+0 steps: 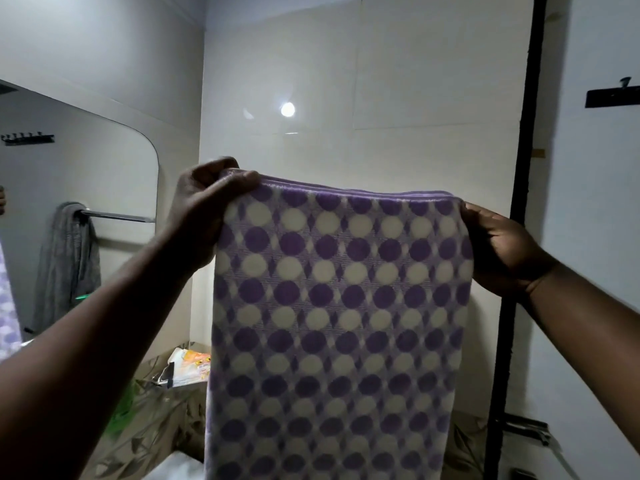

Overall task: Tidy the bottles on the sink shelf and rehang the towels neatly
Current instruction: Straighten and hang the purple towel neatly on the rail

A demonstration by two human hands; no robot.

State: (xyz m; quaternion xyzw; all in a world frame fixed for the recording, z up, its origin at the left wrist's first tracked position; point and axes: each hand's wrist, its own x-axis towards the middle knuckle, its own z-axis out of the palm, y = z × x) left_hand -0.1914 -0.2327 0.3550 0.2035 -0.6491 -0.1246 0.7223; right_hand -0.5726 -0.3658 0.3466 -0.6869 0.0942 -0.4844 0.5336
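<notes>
A purple and white dotted towel (339, 327) hangs folded in front of me, held up by its top edge before the tiled wall. My left hand (204, 213) pinches the top left corner. My right hand (502, 251) grips the top right edge. The towel drops straight down past the bottom of the view. A grey towel (67, 261) on a chrome bar (117, 216) shows in the mirror at the left. No bottles are in sight.
A mirror (104, 161) fills the left wall, reflecting a row of hooks (27, 137). A glass shelf (180, 382) with an orange and white packet (190, 367) sits low left of the towel. A black vertical frame (519, 237) stands at the right, with a dark hook bar (613, 97) beyond.
</notes>
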